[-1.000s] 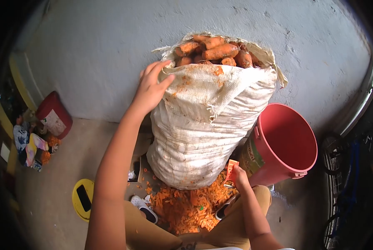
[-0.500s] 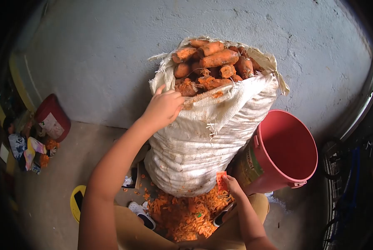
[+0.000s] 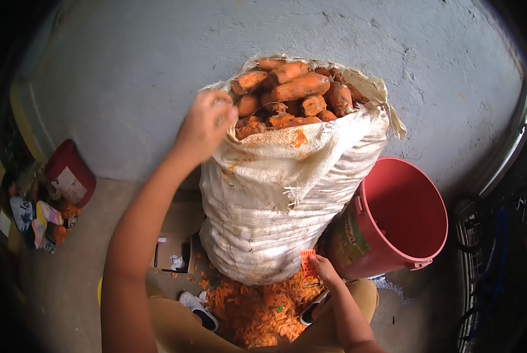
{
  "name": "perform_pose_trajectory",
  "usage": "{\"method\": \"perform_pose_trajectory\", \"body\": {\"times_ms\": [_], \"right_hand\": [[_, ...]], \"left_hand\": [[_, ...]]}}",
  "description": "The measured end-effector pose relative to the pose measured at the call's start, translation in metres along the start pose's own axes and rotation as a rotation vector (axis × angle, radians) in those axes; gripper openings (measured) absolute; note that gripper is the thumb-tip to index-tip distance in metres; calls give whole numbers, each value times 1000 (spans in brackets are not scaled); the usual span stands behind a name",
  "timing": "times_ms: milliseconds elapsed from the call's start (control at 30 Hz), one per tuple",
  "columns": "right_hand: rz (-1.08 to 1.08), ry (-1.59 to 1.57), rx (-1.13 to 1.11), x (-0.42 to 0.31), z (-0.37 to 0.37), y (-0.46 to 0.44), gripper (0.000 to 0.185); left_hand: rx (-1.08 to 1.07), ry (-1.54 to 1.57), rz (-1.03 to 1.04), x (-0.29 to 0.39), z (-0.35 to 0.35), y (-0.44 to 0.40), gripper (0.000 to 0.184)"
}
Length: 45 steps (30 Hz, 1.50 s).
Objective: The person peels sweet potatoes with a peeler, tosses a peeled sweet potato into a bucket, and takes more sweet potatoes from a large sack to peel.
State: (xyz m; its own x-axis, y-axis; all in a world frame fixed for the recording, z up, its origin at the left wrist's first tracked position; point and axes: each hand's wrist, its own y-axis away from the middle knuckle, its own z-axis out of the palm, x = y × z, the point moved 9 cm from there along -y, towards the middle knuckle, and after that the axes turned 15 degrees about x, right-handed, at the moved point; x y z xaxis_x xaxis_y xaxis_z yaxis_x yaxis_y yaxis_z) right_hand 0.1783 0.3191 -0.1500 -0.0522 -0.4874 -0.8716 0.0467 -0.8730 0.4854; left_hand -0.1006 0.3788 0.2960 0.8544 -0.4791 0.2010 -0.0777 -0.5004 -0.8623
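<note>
A tall white woven sack (image 3: 263, 217) stands against the wall, its mouth open and full of orange carrots (image 3: 302, 87). At the left edge of that mouth is my left hand (image 3: 204, 126), fingers bent and partly smeared by motion; whether it touches the cloth is unclear. My right hand (image 3: 325, 270) grips a flat orange slotted tool (image 3: 308, 262) low in front of the sack, beside its base. Orange peelings (image 3: 263, 312) lie heaped on the floor between my feet.
A red bucket (image 3: 404, 212) stands right of the sack. Left are a dark red bin (image 3: 71, 174) and a seated person in patterned clothes (image 3: 37, 217). A small box (image 3: 173, 256) sits beside the sack's base. A grey wall (image 3: 152, 65) rises behind.
My left hand first moved down as the front rim dropped and more carrots showed, then rose up and left. My right hand shifted slightly left and down with the orange tool.
</note>
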Motion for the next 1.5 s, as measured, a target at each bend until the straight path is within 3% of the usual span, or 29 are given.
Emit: {"method": "perform_pose_trajectory", "body": {"times_ms": [33, 133, 233, 333, 367, 467, 600, 700, 800, 900, 1000, 1100, 1200, 1300, 1500], "right_hand": [[12, -2, 8, -1, 1, 1, 28], [32, 11, 17, -1, 2, 2, 28], [25, 40, 6, 3, 2, -4, 29], [24, 17, 16, 2, 1, -4, 29], [18, -3, 20, 2, 1, -4, 30], [21, -40, 19, 0, 1, -3, 30], [46, -69, 18, -2, 2, -1, 30], [23, -50, 2, 0, 5, -3, 30], [47, 11, 26, -3, 4, 1, 28], [37, 45, 22, -1, 2, -1, 27], [31, -39, 14, 1, 2, -3, 30], [-6, 5, 30, -1, -1, -5, 29], [63, -27, 19, 1, -6, -1, 29], [82, -16, 9, -11, -2, 8, 29], [68, -24, -11, -3, 1, 2, 28]], "left_hand": [[84, 13, -92, -14, -5, -14, 28], [-226, -254, -267, -76, 43, -26, 38], [-633, -331, -432, -106, 94, -13, 59], [-680, -387, -452, -110, 112, -9, 81], [-640, -299, -544, -119, 116, -8, 89], [-692, -317, -576, -151, 136, -3, 93], [-586, -200, -626, -160, 138, -3, 86], [-584, 158, -946, -145, 143, 10, 66], [-495, 311, -983, -126, 142, 5, 65], [-453, 537, -1106, -149, 164, 13, 72], [-207, 147, -1040, -164, 145, 7, 79], [-130, 68, -1021, -160, 130, 4, 81], [-291, 479, -1025, -151, 108, -7, 81], [-415, 138, -1016, -171, 68, -4, 81], [-286, 113, -700, -150, 54, 0, 79]]}}
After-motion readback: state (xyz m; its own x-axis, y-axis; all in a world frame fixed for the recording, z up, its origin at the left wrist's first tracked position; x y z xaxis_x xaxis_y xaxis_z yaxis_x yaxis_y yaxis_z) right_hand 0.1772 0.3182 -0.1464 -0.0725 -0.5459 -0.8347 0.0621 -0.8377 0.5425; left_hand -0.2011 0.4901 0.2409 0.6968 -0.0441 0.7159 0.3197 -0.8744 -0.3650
